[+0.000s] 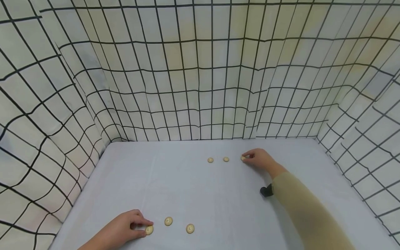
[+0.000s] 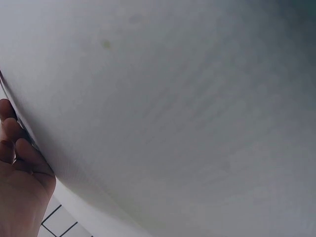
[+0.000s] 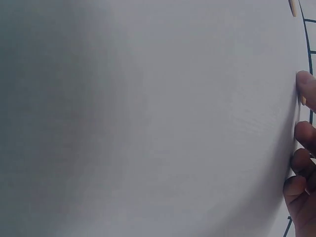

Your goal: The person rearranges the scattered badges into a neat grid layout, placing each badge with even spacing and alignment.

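Note:
At the near left of the white table, my left hand (image 1: 123, 227) pinches a small, round, cream-coloured disc (image 1: 149, 230) between thumb and index finger. Beside it lie two more such discs (image 1: 168, 221), (image 1: 190, 228), each with a dark mark on its face. Farther off, toward the back right, my right hand (image 1: 259, 159) holds another disc (image 1: 242, 158) by its edges, low at the tabletop. Two matching discs (image 1: 210, 160), (image 1: 226, 159) sit left of that one, roughly in line. The right wrist view shows the fingers (image 3: 305, 136) against the white surface; the left wrist view shows little beyond curled fingers (image 2: 15, 129).
White cloth covers the table (image 1: 175, 187). Pale walls with a black grid (image 1: 200, 80) stand at the back and both sides. A black wrist device (image 1: 266, 190) sticks out from the right sleeve (image 1: 300, 205).

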`<state>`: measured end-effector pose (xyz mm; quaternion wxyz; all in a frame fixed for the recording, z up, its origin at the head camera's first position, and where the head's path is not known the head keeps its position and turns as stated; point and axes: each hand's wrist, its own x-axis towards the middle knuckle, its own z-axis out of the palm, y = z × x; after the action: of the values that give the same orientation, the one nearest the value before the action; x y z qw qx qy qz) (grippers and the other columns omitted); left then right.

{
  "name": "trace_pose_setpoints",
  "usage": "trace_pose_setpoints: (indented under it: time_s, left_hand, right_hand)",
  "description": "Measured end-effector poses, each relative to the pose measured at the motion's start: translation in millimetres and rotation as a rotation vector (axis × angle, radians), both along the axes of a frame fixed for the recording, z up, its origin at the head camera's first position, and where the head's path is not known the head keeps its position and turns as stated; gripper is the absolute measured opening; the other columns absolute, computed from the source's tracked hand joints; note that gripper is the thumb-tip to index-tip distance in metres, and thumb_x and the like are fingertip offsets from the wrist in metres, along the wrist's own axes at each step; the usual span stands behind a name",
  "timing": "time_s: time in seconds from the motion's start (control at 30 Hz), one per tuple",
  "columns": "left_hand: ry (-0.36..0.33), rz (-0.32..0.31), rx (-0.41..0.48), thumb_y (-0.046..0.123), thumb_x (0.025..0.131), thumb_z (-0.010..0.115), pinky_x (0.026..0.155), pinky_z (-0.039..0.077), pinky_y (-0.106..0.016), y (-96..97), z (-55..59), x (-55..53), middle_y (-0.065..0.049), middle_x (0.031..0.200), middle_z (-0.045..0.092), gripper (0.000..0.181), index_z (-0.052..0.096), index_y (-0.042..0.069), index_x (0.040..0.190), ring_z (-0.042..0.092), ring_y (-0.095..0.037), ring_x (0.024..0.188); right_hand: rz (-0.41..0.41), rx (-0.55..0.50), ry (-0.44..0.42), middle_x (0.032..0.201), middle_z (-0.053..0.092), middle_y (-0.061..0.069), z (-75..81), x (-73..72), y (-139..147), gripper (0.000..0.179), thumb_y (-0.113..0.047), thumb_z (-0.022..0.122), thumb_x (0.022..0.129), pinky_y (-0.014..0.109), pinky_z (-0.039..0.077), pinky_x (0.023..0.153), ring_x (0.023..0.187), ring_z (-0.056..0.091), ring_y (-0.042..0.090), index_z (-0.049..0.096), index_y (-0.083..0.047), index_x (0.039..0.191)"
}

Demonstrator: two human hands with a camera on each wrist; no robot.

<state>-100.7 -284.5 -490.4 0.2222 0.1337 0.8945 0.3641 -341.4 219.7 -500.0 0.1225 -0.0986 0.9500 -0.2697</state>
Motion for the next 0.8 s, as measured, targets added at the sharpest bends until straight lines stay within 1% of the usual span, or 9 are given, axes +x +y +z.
trace_pose_setpoints:
  time_s: [0.17, 0.37, 0.6, 0.8]
  left_hand:
    - [-0.013, 0.005, 0.01, 0.033, 0.084, 0.079, 0.065, 0.041, -0.024, -0.6, 0.2, 0.3, 0.005, 0.09, 0.059, 0.028, 0.078, 0.022, 0.11, 0.048, -0.003, 0.075]
    - [-0.019, 0.01, 0.007, 0.033, 0.084, 0.079, 0.065, 0.041, -0.024, -0.2, -0.3, 0.2, 0.004, 0.09, 0.059, 0.028, 0.078, 0.023, 0.11, 0.048, -0.003, 0.075]
    - [-0.022, 0.015, 0.01, 0.033, 0.083, 0.079, 0.066, 0.041, -0.024, 0.6, 0.7, -0.1, 0.004, 0.091, 0.059, 0.028, 0.078, 0.023, 0.11, 0.049, -0.003, 0.075]
    - [-0.014, 0.007, 0.01, 0.034, 0.083, 0.079, 0.065, 0.041, -0.024, 0.5, 0.8, 0.1, 0.004, 0.09, 0.059, 0.029, 0.078, 0.022, 0.11, 0.048, -0.003, 0.074]
  right_hand:
    - [0.007, 0.014, -0.005, 0.107, 0.062, 0.007, 1.0, -1.3, -1.6, 0.037, -0.037, 0.071, 0.091, 0.041, 0.043, 0.082, 0.095, 0.052, 0.025, 0.072, -0.019, 0.123]
    - [0.012, 0.029, -0.003, 0.105, 0.061, 0.008, 1.3, -1.1, -0.9, 0.04, -0.037, 0.071, 0.091, 0.039, 0.044, 0.078, 0.092, 0.053, 0.024, 0.07, -0.019, 0.127]
    - [-0.002, -0.008, -0.016, 0.102, 0.06, 0.006, 4.0, 5.1, -2.4, 0.043, -0.037, 0.073, 0.09, 0.036, 0.044, 0.073, 0.088, 0.052, 0.022, 0.068, -0.021, 0.13]
    - [0.055, -0.052, -0.005, 0.094, 0.06, 0.002, 7.7, 13.2, -13.9, 0.039, -0.032, 0.076, 0.088, 0.034, 0.043, 0.072, 0.086, 0.051, 0.02, 0.071, -0.021, 0.125]
